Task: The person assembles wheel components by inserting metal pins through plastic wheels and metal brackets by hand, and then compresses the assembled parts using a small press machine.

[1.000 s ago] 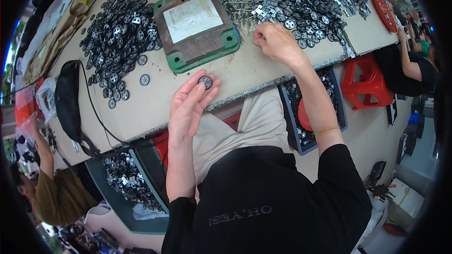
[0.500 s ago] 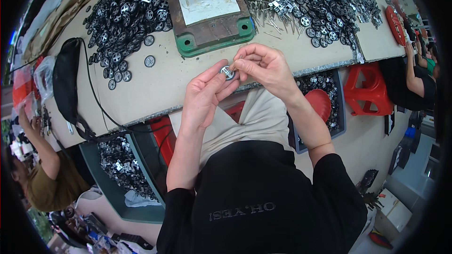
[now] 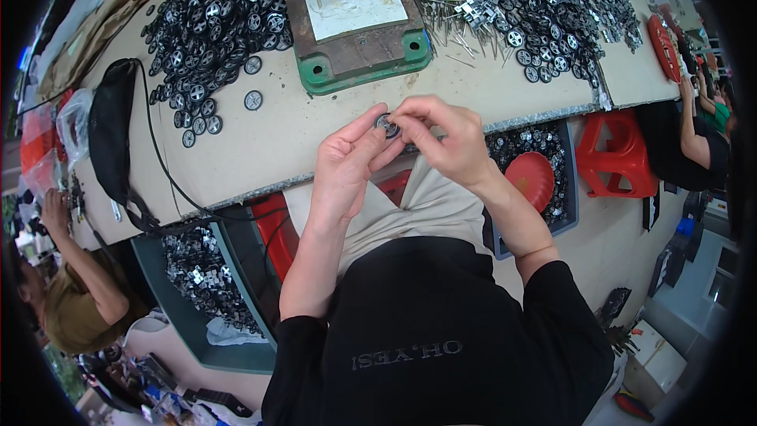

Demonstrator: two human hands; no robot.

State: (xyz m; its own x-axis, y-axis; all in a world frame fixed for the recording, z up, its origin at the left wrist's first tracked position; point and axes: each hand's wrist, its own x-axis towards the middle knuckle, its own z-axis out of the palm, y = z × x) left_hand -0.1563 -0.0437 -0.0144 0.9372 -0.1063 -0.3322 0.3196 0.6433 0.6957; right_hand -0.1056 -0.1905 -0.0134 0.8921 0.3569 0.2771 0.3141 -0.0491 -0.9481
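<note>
Above the table's front edge, my left hand (image 3: 344, 159) pinches a small black toy wheel (image 3: 384, 121) with a silver spoked hub between thumb and fingers. The hub faces up. My right hand (image 3: 449, 138) is closed, its thumb and fingertips pressed together at the wheel's right side. Whatever those fingertips hold, if anything, is hidden. Beyond my hands stands a green and brown metal press base (image 3: 347, 63) with a white sheet (image 3: 355, 4) on top. To its left lies a heap of similar toy wheels (image 3: 213, 31), and a loose wheel (image 3: 253, 100) rests nearer to me.
Metal pins (image 3: 449, 12), more wheels (image 3: 544, 51) and small silver-black parts (image 3: 587, 0) lie right of the press. Part-filled bins (image 3: 229, 331) (image 3: 574, 189) flank my legs. A red stool (image 3: 615, 154) stands right; a black pouch (image 3: 113, 138) lies left. Co-workers sit at both sides.
The silver piece seen across the wheel half a second ago no longer shows. My right hand has shifted slightly down, its fingers now closer over the wheel. The left co-worker's arm moved.
</note>
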